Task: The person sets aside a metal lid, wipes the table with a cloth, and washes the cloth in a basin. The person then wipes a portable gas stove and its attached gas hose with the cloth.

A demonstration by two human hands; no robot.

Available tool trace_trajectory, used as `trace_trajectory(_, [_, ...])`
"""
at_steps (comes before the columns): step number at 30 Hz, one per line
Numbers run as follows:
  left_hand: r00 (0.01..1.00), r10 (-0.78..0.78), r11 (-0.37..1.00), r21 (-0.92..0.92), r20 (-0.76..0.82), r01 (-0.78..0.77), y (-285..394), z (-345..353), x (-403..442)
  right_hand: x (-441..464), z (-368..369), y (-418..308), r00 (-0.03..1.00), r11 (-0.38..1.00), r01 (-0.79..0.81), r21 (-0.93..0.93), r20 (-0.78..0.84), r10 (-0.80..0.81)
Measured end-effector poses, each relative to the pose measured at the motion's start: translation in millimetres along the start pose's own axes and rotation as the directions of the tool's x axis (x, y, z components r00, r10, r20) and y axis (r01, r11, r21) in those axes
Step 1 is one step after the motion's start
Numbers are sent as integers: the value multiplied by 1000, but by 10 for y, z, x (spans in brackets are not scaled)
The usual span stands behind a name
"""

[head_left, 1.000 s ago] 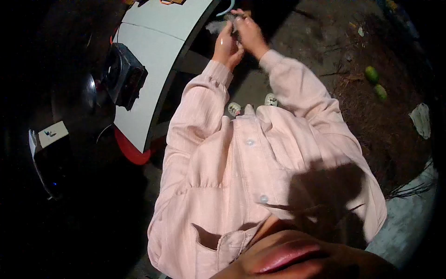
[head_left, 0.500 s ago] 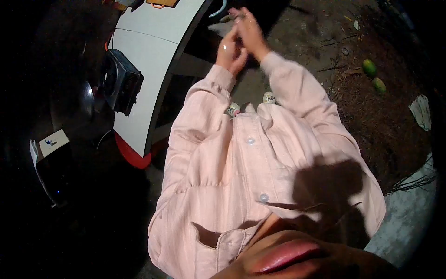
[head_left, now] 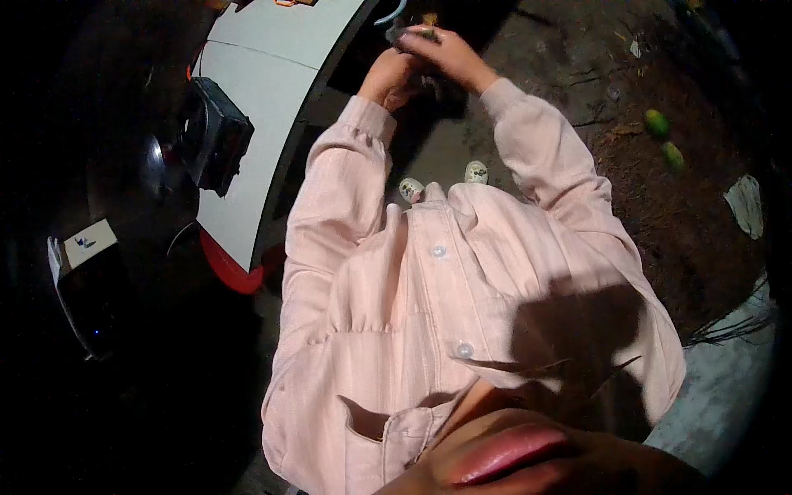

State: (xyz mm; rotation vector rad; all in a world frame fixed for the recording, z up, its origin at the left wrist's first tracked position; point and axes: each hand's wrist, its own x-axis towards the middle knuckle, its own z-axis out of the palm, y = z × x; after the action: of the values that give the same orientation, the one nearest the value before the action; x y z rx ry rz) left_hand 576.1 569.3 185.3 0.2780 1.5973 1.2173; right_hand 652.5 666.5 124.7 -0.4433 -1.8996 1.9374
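Observation:
My left hand (head_left: 388, 77) and my right hand (head_left: 454, 56) are together at the top of the view, beyond my shoes. The right hand lies across the upper part of the left one, hiding most of its fingers. Motion and shadow smear the fingertips of both, so whether anything is held between them cannot be made out. Just above the fingers is the curve of a pale blue, hook-shaped piece (head_left: 391, 13). A small orange-brown patch (head_left: 430, 18) shows behind the right hand; its kind is unclear.
To the left stands a white-topped table (head_left: 256, 91) with a dark boxy appliance (head_left: 221, 136) at its edge. A red rounded thing (head_left: 231, 268) sits under its near end. On the right, two green-yellow fruits (head_left: 657, 124) lie on brown ground. My patterned shoes (head_left: 476, 172) are below the hands.
Both hands remain together. My left hand has moved left and slightly up, and my right wrist has shifted right, with the right fingers now lying over the left hand's upper part.

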Motion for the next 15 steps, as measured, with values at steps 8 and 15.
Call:
trace_trajectory(8, [744, 624, 457, 661, 238, -595, -351, -33, 288, 222, -118, 379, 962, 999, 32, -26, -271, -38])
trace_trajectory(15, [933, 336, 820, -447, -128, -356, -275, 44, 336, -220, 140, 227, 938, 537, -169, 826, -33, 346])
